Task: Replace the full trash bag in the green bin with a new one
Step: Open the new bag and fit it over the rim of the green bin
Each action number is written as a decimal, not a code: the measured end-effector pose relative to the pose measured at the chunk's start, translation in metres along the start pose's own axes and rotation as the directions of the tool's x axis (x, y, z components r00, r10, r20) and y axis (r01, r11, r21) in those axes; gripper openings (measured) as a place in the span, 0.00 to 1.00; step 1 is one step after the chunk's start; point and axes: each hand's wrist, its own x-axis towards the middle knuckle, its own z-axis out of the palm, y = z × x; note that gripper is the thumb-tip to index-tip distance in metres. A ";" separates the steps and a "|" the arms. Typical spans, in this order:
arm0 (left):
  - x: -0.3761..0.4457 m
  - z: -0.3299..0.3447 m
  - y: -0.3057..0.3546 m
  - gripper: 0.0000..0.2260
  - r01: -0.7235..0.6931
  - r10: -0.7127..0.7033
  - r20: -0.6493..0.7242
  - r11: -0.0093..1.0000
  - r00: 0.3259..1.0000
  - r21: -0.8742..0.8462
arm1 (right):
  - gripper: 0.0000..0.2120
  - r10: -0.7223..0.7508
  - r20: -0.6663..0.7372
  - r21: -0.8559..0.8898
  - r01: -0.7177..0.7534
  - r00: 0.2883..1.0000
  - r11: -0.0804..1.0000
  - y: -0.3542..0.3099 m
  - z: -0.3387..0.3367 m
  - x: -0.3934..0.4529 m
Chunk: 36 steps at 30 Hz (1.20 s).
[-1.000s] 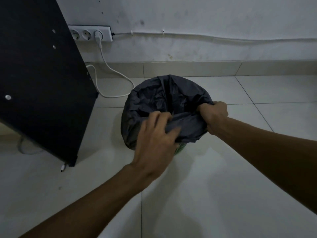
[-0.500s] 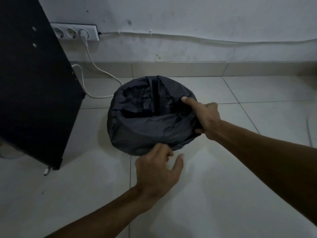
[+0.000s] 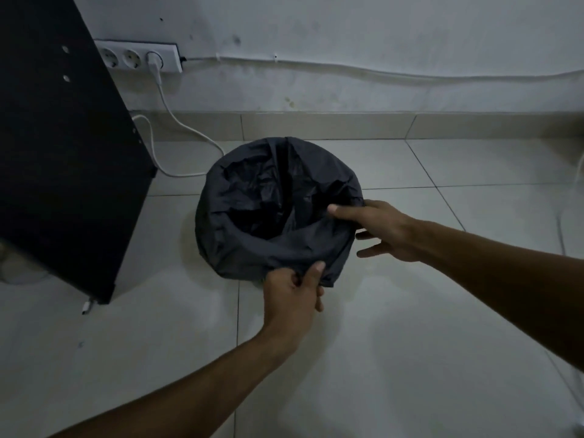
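A black trash bag (image 3: 252, 248) lines the bin on the tiled floor and is folded down over its rim, hiding almost all of the green bin. The bag's mouth gapes open and dark. My left hand (image 3: 294, 292) pinches the bag's lower edge at the near side, thumb on top. At the bag's right rim is my right hand (image 3: 379, 230), thumb lying on the plastic and fingers stretched out straight beside it.
A black panel of furniture (image 3: 63, 159) leans in at the left. A white power strip (image 3: 139, 56) sits on the wall, its cable (image 3: 177, 121) looping on the floor behind the bin. A loose white plug (image 3: 86, 306) lies by the panel's foot.
My left hand moved forward from the floor side and took hold of the bag's near edge. My right hand loosened, its fingers now straight beside the rim.
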 end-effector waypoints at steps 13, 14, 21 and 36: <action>0.005 -0.023 0.020 0.22 0.497 -0.501 0.011 0.861 0.865 0.106 | 0.23 -0.173 -0.564 0.361 0.429 0.808 0.828 0.033 0.061 0.002; 0.000 -0.034 0.029 0.23 0.533 -0.539 0.002 0.833 0.842 0.146 | 0.19 -0.176 -0.566 0.382 0.445 0.806 0.810 0.033 0.060 0.002; 0.009 -0.106 0.089 0.15 0.327 -0.281 -0.231 0.926 0.932 0.190 | 0.11 -0.098 -0.597 0.515 0.473 0.796 0.715 0.028 0.065 -0.002; 0.037 -0.106 0.023 0.07 0.094 -0.107 0.007 0.829 0.994 -0.551 | 0.15 -0.051 -0.348 0.774 0.317 0.936 0.548 0.031 0.065 0.020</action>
